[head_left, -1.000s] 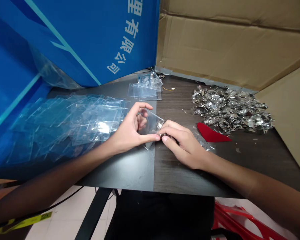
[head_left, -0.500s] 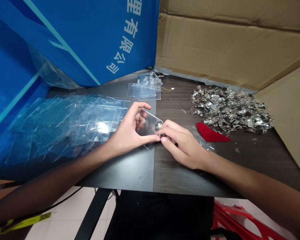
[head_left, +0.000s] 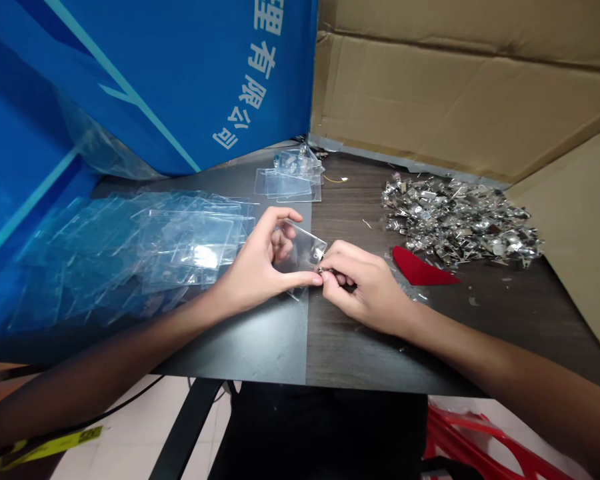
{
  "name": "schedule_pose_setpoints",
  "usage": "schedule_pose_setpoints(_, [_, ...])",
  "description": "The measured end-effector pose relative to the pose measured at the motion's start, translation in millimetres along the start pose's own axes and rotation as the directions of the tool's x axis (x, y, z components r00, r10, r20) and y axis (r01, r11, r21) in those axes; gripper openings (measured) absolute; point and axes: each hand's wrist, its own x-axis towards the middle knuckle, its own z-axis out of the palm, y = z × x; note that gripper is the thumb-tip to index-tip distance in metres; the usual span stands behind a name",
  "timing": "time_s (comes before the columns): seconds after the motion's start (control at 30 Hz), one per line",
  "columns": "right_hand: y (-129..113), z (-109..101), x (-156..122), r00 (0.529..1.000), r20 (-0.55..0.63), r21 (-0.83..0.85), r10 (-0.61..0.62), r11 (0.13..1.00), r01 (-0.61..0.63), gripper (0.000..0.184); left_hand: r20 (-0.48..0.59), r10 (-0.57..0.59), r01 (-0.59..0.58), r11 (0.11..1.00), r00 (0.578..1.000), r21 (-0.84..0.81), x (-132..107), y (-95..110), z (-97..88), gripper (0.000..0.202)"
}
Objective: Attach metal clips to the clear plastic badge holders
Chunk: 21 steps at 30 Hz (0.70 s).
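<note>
Clear plastic sleeve (head_left: 303, 257) at the middle of the frame: what's holding it?

The left hand (head_left: 255, 263), half closed. Its thumb runs along the lower edge and its fingers curl behind the sheet, so the sleeve seems to be braced upright, with its right corner turned outward.

And the other hand?

The right hand (head_left: 365, 290) is nearly shut, its thumb and forefinger pinching a small metal clip (head_left: 323, 271) right at that corner. Whether the clip passes through the plastic, I can't tell; the fingertips cover it.

Why hold them so close together?

Probably so that each hand steadies its piece while the two meet in one small spot, just above the table (head_left: 260, 347).

What's lying around them?

Left of the hands is a wide spread of clear plastic sleeves (head_left: 145, 247), with a smaller stack of sleeves (head_left: 290, 177) near the far edge. At the right sits a heap of metal clips (head_left: 460, 223), and a red felt scrap (head_left: 420, 268) lies just below it.
</note>
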Motion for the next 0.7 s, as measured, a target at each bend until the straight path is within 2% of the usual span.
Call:
schedule_pose_setpoints(0.37, [-4.1, -2.9, 1.6, 0.998, -0.051, -0.075, 0.047, 0.996, -0.05, 0.02, 0.037, 0.018, -0.018, 1.0, 0.999, 0.008, -1.1, -5.4, -0.5, 0.085])
schedule_pose_setpoints(0.6, [-4.0, -1.1, 2.3, 0.994, -0.074, -0.05, 0.084, 0.995, -0.088, 0.019, 0.028, -0.006, 0.005, 0.999, 1.0, 0.044, -2.5, 3.1, 2.7, 0.075])
schedule_pose_setpoints(0.7, [-2.7, 0.5, 2.2, 0.995, -0.073, -0.039, 0.065, 0.997, -0.068, 0.018, 0.022, -0.028, 0.026, 0.998, 0.999, 0.054, -4.4, 6.4, 4.1, 0.068])
